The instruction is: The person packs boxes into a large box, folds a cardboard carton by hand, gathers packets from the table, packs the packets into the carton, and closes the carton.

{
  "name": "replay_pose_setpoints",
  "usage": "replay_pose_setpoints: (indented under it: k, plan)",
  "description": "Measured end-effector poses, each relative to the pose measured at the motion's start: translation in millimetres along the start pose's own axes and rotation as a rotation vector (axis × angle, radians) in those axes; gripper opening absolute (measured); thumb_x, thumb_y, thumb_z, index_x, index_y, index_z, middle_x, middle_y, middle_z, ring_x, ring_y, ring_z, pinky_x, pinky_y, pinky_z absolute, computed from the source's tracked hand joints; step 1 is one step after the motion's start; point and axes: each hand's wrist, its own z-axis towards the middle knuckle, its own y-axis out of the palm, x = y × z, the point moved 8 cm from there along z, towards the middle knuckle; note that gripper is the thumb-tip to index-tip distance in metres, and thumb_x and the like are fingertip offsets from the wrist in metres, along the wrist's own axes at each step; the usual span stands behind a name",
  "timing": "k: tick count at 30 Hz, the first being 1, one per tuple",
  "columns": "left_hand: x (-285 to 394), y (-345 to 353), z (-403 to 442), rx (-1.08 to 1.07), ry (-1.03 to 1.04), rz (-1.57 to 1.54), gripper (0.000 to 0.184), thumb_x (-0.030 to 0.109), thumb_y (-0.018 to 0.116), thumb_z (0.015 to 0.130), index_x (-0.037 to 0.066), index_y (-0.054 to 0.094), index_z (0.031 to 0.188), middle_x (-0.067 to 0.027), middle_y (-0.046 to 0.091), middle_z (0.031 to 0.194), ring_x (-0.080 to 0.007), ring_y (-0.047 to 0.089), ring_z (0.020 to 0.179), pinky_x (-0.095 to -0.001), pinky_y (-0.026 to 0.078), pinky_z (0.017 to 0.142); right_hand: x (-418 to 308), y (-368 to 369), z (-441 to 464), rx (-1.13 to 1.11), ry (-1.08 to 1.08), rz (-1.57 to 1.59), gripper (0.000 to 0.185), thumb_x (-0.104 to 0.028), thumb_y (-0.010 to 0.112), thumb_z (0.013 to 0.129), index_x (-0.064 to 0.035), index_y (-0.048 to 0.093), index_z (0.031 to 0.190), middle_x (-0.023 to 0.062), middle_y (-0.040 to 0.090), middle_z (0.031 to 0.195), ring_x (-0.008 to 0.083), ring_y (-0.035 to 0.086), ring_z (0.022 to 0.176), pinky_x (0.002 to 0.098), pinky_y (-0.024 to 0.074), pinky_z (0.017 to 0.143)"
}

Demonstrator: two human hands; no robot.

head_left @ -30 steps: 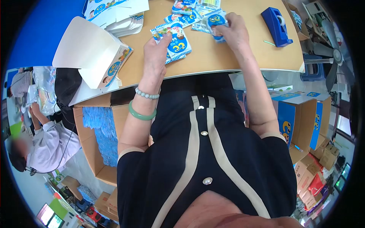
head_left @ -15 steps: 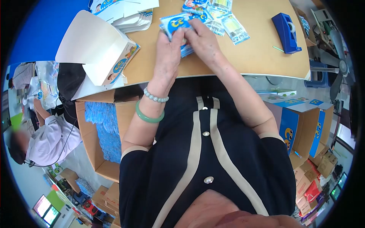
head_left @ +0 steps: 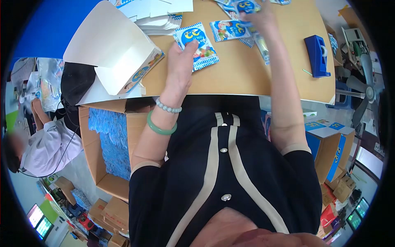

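My left hand (head_left: 181, 59) grips a blue-and-white candy packet (head_left: 201, 51), thumb on its printed front; whether more packets lie beneath it I cannot tell. Over a loose pile at the table's far side, my right hand (head_left: 262, 19) has its fingers closed on another candy packet (head_left: 246, 6), slightly blurred. Beside and under that hand lie several similar packets, among them one flat packet (head_left: 230, 30) with its printed face up. To the left of my left hand, a white carton (head_left: 123, 68) rests on its side with its flap raised.
Flattened white cartons (head_left: 162, 22) are stacked at the back left. A blue tape dispenser (head_left: 317, 55) stands on the right of the table (head_left: 230, 78). Below the table edge are a cardboard box (head_left: 92, 152) with blue filling and an open box (head_left: 329, 148). Another person (head_left: 51, 144) sits at left.
My hands have parted. The right hand has moved right and away to the pile, while the left still holds its packet, now turned to show its whole front.
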Motion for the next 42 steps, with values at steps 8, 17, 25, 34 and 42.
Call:
replay_pose_setpoints:
  k: [8,17,25,34,42]
  plan:
    - [1.2,7.7,0.6,0.020,-0.063,-0.027,0.019,0.006,0.056,0.097,-0.002,0.060,0.113,-0.0091,0.070,0.102,-0.0162,0.071,0.084,-0.0314,0.061,0.070,-32.3,84.3,72.9,-0.470,-0.064,0.033,0.025,-0.010,0.074,0.070,-0.0029,0.071,0.094,0.0141,0.070,0.078,0.0261,0.069,0.073,0.0388,0.0530,0.064]
    - [7.0,5.1,5.3,0.042,-0.058,-0.039,0.016,0.008,0.057,0.096,-0.001,0.061,0.110,-0.0071,0.070,0.098,-0.0153,0.071,0.080,-0.0303,0.060,0.068,-52.1,41.5,27.5,-0.238,-0.329,0.203,0.029,-0.017,0.067,0.076,0.0017,0.068,0.098,0.0205,0.070,0.096,0.0317,0.069,0.084,0.0426,0.0538,0.071]
    - [1.5,1.8,6.2,0.066,0.222,0.326,0.022,0.019,0.058,0.098,-0.001,0.055,0.106,-0.0069,0.065,0.095,-0.0131,0.063,0.081,-0.0300,0.053,0.071,-88.4,36.4,-161.8,-0.082,-0.613,0.073,0.036,-0.001,0.062,0.081,-0.0025,0.058,0.117,0.0196,0.059,0.113,0.0397,0.056,0.107,0.0449,0.0507,0.087]
    - [3.2,0.3,6.7,0.089,0.183,0.366,0.026,0.021,0.062,0.097,-0.002,0.056,0.107,-0.0086,0.066,0.097,-0.0136,0.062,0.085,-0.0312,0.051,0.075,-55.4,22.4,-127.8,-0.747,-0.176,0.420,0.038,-0.004,0.062,0.086,-0.0056,0.056,0.123,0.0156,0.064,0.119,0.0363,0.058,0.111,0.0421,0.0491,0.090]
    - [9.3,7.3,0.4,0.035,0.167,0.257,0.022,0.013,0.064,0.094,-0.003,0.062,0.109,-0.0111,0.070,0.103,-0.0142,0.066,0.088,-0.0306,0.052,0.077,-26.2,26.4,-71.8,-0.165,-0.788,-0.394,0.035,-0.026,0.061,0.088,0.0009,0.063,0.111,0.0181,0.069,0.111,0.0351,0.068,0.096,0.0441,0.0533,0.084]
